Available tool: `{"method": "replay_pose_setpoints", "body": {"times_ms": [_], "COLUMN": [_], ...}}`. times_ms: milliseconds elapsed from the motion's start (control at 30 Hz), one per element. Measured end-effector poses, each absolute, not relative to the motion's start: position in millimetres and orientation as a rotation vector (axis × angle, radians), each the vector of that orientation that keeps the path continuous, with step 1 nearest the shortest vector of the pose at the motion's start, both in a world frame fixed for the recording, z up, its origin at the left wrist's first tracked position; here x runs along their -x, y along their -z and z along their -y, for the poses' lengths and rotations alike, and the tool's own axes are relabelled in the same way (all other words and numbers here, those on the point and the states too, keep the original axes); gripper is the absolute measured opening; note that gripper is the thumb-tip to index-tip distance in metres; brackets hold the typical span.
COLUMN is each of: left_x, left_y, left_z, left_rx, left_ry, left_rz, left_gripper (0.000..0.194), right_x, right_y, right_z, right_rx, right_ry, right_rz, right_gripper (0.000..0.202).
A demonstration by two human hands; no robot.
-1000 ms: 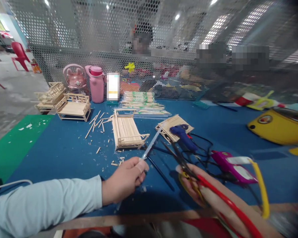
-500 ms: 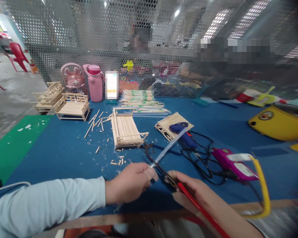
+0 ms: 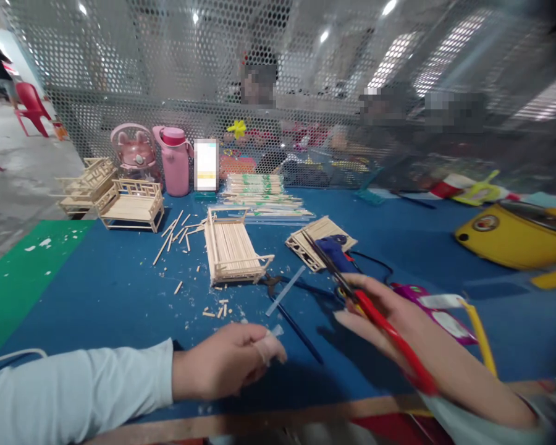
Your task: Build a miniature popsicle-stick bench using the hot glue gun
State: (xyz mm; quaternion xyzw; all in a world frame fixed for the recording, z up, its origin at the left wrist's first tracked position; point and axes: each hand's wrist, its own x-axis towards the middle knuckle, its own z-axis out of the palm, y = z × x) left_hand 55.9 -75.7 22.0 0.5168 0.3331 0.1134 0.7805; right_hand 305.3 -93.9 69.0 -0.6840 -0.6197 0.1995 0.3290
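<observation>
The left hand point(image 3: 234, 361) is closed, thumb and fingers pinched on a short clear piece point(image 3: 276, 331) whose end pokes out past the thumb. Well apart from it, the right hand point(image 3: 391, 312) is wrapped around the scissors point(image 3: 384, 327), red handles in its grip and dark blades pointing up and left across the blue glue gun point(image 3: 330, 248). Between the hands, a longer clear strip point(image 3: 285, 292) crosses over the pliers point(image 3: 301, 330); whether it touches them I cannot tell. Just behind stands a small wooden bench point(image 3: 234, 247). As for markings, the stick packets point(image 3: 254, 183) at the back carry green print too small to read. The yellow pouch point(image 3: 514, 244) at right wears a round badge point(image 3: 485, 223), its detail blurred. The phone point(image 3: 206, 165) beside the pink bottle point(image 3: 175, 170) has its lit screen blurred out, and the white panel on the purple gadget point(image 3: 408, 290) is not legible.
</observation>
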Motion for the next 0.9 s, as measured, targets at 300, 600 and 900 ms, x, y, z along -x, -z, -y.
{"method": "replay_pose_setpoints", "body": {"times_ms": [300, 600, 900], "left_x": [-45, -46, -47], "left_y": [-11, -11, -13], "left_z": [63, 66, 68], "left_rx": [-1.015, -1.033, -1.183], "left_ry": [-0.209, -0.163, -0.164], "left_rz": [-0.596, -0.718, -0.682], "left_gripper": [0.051, 0.033, 0.021], "right_x": [-273, -286, -253], "right_y": [-108, -101, -24], "right_z": [-75, -41, 35], "right_rx": [1.768, 1.93, 2.13], "right_ry": [-0.111, -0.226, -0.168], "right_rz": [2.155, 1.904, 1.733], "right_gripper": [0.025, 0.041, 0.03]}}
